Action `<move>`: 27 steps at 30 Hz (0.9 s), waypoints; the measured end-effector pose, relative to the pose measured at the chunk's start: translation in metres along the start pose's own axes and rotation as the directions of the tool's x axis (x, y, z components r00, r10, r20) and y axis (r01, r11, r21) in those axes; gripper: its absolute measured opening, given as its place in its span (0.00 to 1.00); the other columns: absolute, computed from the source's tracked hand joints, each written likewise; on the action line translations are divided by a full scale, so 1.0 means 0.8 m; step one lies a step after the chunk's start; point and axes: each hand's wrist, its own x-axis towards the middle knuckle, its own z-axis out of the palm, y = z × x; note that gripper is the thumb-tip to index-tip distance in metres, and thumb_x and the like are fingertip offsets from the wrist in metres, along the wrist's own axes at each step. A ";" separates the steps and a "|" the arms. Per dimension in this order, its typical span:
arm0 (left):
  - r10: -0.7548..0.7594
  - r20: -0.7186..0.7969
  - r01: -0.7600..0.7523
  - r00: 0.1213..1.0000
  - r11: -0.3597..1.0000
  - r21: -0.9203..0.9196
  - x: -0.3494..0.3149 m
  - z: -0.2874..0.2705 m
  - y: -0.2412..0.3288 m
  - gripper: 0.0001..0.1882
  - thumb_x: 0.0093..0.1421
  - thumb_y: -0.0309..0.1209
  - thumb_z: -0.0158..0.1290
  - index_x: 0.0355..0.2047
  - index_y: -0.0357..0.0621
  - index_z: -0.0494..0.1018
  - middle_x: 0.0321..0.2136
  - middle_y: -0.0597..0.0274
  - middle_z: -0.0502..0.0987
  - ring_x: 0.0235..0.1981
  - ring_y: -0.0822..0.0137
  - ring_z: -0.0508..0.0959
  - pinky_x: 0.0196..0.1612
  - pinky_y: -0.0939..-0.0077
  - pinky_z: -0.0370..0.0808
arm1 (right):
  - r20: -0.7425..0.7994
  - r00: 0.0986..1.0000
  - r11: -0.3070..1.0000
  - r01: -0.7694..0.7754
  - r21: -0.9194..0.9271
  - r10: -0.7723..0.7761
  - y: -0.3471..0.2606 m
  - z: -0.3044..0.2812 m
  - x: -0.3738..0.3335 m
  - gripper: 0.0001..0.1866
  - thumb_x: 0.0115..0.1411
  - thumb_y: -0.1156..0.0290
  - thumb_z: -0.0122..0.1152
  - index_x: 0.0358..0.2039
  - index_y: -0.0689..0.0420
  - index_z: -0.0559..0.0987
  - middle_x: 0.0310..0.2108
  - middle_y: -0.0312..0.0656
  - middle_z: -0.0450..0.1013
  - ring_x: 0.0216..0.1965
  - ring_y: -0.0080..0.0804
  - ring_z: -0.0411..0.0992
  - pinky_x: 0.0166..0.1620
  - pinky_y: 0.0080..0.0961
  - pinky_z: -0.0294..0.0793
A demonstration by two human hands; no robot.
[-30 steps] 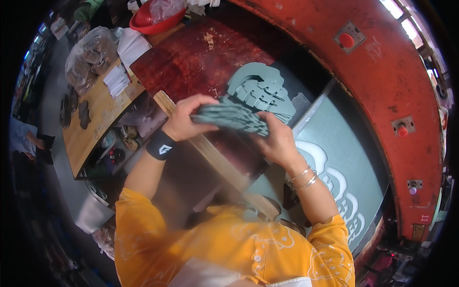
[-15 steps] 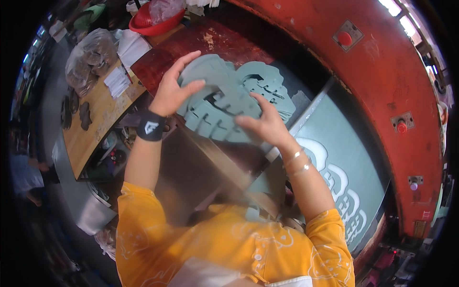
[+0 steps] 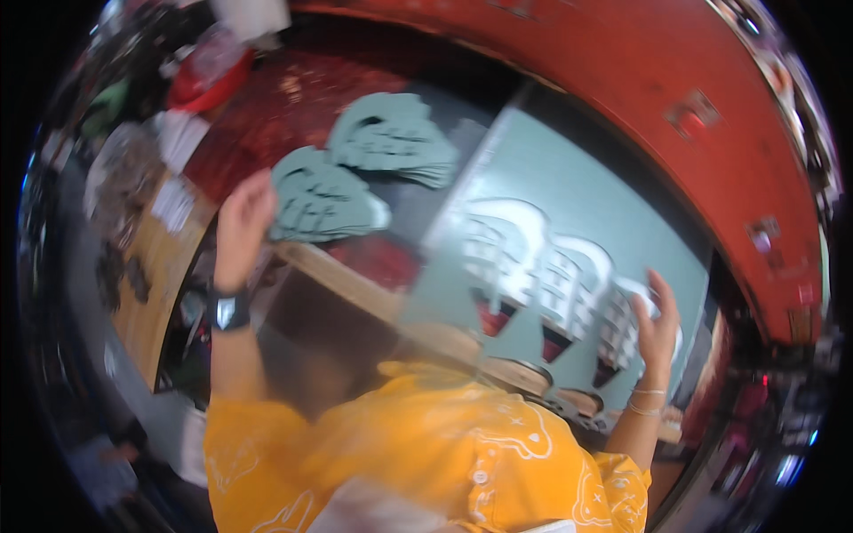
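My left hand [image 3: 243, 222] is blurred, fingers raised and loosely apart, beside a stack of grey-green cut sheet pieces [image 3: 322, 202] with scalloped edges and slots. It appears to hold nothing; whether it touches the stack's edge I cannot tell. A second, similar stack [image 3: 395, 138] lies just behind and to the right. On the right, my right hand [image 3: 657, 327] is open, thumb and fingers spread, over the near right part of a large grey-green sheet [image 3: 569, 178]. Curved cut-outs [image 3: 506, 222] run along that sheet's near side, with narrow strips between them.
A red machine beam [image 3: 604, 89] with buttons arches across the far side. At left stands a wooden table [image 3: 164, 258] with papers [image 3: 174, 204] and a plastic bag [image 3: 124, 173]. Behind it is a red basket [image 3: 209, 80]. A wooden edge [image 3: 342, 280] borders the red worktop.
My hands have let go of the stack, which now lies on the worktop beside the other. My right hand has moved right over the cut sheet. The view has shifted right.
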 end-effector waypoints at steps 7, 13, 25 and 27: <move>-0.085 0.560 0.217 0.824 0.961 -0.174 -0.100 0.180 -0.003 0.39 0.59 0.23 0.51 0.67 0.42 0.46 0.55 0.52 0.64 0.44 0.70 0.71 0.48 0.79 0.69 | -0.294 0.720 0.759 -0.651 0.029 0.629 0.223 -0.111 -0.249 0.27 0.62 0.65 0.56 0.57 0.67 0.65 0.50 0.51 0.69 0.52 0.34 0.67 0.55 0.30 0.65; 0.144 0.323 -0.245 0.935 0.923 0.297 0.053 0.281 0.020 0.27 0.63 0.37 0.49 0.59 0.35 0.62 0.43 0.50 0.75 0.43 0.63 0.75 0.49 0.72 0.71 | -0.402 0.799 0.894 -0.392 0.215 0.447 0.232 -0.125 -0.193 0.18 0.62 0.70 0.52 0.49 0.67 0.73 0.40 0.44 0.75 0.39 0.27 0.72 0.45 0.24 0.70; 0.403 0.414 -0.573 0.816 0.662 0.484 0.008 0.249 -0.009 0.18 0.61 0.25 0.49 0.52 0.36 0.71 0.43 0.48 0.73 0.46 0.56 0.74 0.51 0.70 0.68 | -0.089 0.703 0.663 -0.612 0.431 0.706 0.182 -0.132 -0.292 0.17 0.59 0.73 0.57 0.48 0.64 0.74 0.25 0.31 0.68 0.28 0.16 0.64 0.32 0.15 0.65; 0.317 0.479 -0.534 0.819 0.727 0.432 -0.006 0.241 0.002 0.21 0.59 0.24 0.51 0.54 0.37 0.68 0.44 0.51 0.70 0.46 0.57 0.71 0.51 0.71 0.66 | -0.019 0.680 0.632 -0.671 0.388 0.733 0.184 -0.158 -0.295 0.17 0.57 0.72 0.59 0.48 0.63 0.74 0.25 0.31 0.68 0.28 0.16 0.65 0.32 0.15 0.66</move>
